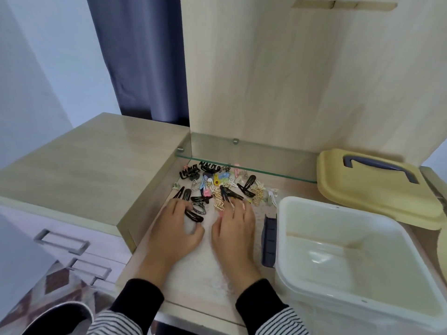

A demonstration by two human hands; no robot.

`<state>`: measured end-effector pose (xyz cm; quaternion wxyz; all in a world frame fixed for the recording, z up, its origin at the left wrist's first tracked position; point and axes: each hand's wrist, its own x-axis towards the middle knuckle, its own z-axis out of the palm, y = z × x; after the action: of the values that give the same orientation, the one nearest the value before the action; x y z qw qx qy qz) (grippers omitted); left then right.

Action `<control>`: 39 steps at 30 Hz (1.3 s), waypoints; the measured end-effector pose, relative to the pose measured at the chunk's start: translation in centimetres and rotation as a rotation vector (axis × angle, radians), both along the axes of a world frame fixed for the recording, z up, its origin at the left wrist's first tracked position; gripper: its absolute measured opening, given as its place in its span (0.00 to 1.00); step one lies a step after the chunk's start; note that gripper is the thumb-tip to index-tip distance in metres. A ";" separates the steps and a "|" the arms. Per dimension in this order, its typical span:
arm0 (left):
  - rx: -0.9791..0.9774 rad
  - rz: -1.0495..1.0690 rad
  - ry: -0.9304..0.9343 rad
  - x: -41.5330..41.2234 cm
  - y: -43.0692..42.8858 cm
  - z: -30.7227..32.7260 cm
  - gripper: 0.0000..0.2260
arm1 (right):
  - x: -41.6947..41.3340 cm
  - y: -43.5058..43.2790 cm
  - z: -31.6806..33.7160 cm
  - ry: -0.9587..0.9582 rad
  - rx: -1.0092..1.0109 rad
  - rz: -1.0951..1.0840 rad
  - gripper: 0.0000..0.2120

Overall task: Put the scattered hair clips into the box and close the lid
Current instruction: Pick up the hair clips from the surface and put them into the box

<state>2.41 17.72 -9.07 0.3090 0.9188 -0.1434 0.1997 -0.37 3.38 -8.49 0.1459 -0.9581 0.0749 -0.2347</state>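
— Where are the clips seen?
— Heaped under a glass shelf (254,154), the mixed-colour plastic and metal hair clips (217,187) are too tangled to be counted. One open white plastic box (312,228), floor bare, is cut off at right; one yellow lid (377,192) is laid behind.
— The hands?
— The right hand (235,226) is spread flat on the pile. The left hand (179,223) is curled there; its grasp cannot be told.

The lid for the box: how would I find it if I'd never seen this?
Look at the big white box on the right of the wooden desk. The lid lies just behind it. Unlike the box, it is pale yellow with a grey-blue handle.
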 end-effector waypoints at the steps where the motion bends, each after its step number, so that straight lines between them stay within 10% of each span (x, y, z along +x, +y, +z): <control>1: 0.010 -0.009 -0.001 0.1 0.0 -0.1 0.19 | 0.2 -0.1 -0.3 0.014 0.010 -0.040 0.22; 20: 0.005 -0.093 -0.061 0.1 0.3 -0.6 0.14 | 0.0 -0.4 -0.9 0.008 0.068 0.029 0.17; 39: -0.484 0.014 -0.248 -2.9 -2.3 8.0 0.11 | -5.1 1.3 8.3 -0.116 0.368 0.326 0.03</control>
<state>-0.47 15.44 -1.08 0.4984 0.7876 -0.1218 0.3413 -5.51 4.71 -0.21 0.3577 -0.8998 -0.0475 -0.2453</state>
